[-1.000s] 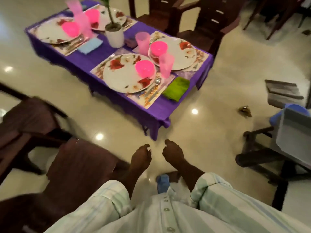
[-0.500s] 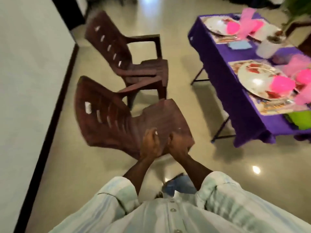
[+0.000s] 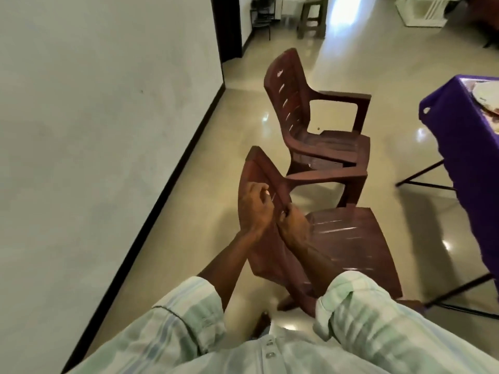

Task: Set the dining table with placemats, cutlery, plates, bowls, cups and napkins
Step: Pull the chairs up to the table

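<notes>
**Table nearly out of sight; hands come together at the near chair**

Only a corner of the table (image 3: 459, 136), under its purple cloth, shows at three o'clock, with the edge of one plate (image 3: 487, 97) on a mat at the frame's rim. From that sliver the setting looks laid at this corner, but the cutlery, bowls, cups and napkins cannot be checked here, so what is left is not certain.

Both hands are at the centre, over the back of the near chair (image 3: 348, 238). The left hand (image 3: 253, 209) has its fingers curled and seems to rest against the chair back; whether it grips it I cannot tell. The right hand (image 3: 291, 225) is curled too, and seems to pinch something small, though what is not clear. A second chair (image 3: 318, 128) stands at twelve o'clock, just beyond the first.

Compared with half a second ago, the view has swung further left: the table's plates and pink cups have slid out of frame, and more wall (image 3: 108, 130) shows at nine o'clock. The hands have stayed close together at the chair.
</notes>
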Tool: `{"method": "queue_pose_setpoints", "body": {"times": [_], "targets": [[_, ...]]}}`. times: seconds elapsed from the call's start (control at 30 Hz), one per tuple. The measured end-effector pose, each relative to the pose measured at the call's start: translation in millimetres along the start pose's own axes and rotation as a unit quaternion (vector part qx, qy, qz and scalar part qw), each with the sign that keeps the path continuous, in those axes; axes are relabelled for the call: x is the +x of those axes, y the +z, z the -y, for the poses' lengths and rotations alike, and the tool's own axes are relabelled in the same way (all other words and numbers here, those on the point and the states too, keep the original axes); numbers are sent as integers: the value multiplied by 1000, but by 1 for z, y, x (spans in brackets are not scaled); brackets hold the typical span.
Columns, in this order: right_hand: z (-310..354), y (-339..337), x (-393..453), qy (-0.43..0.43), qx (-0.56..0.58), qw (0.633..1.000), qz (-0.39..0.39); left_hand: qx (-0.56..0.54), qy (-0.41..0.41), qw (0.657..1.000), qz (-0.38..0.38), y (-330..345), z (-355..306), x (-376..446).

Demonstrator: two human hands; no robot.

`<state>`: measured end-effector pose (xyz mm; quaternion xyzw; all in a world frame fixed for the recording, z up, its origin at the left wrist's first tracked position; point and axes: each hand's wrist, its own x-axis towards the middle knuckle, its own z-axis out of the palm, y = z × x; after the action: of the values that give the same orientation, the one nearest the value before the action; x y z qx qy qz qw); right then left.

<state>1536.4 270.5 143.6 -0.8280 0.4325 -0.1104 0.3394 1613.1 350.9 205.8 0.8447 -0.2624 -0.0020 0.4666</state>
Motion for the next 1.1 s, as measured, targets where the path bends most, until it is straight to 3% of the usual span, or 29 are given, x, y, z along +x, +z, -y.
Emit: {"method": "queue_pose_setpoints", "body": {"times": [0.27, 0.47, 0.57, 0.7, 0.93, 1.1], "targets": [[43, 14, 39, 54, 13, 998, -42, -10, 61, 995, 77, 0, 17, 87], [53, 9, 57, 162, 21, 975, -151, -30, 159, 972, 173, 21, 23, 135], [58, 17, 51, 234, 25, 947, -220, -7, 221, 940, 261, 33, 33, 157], [85, 34, 31, 319, 60, 910, -258, -4, 321, 879, 354, 37, 46, 182], [116, 55, -4, 464, 6, 876, -133, 39, 432, 774, 461, 21, 82, 199], [126, 61, 1, 489, -5, 863, -124, 120, 498, 698, 500, 26, 88, 212]]}}
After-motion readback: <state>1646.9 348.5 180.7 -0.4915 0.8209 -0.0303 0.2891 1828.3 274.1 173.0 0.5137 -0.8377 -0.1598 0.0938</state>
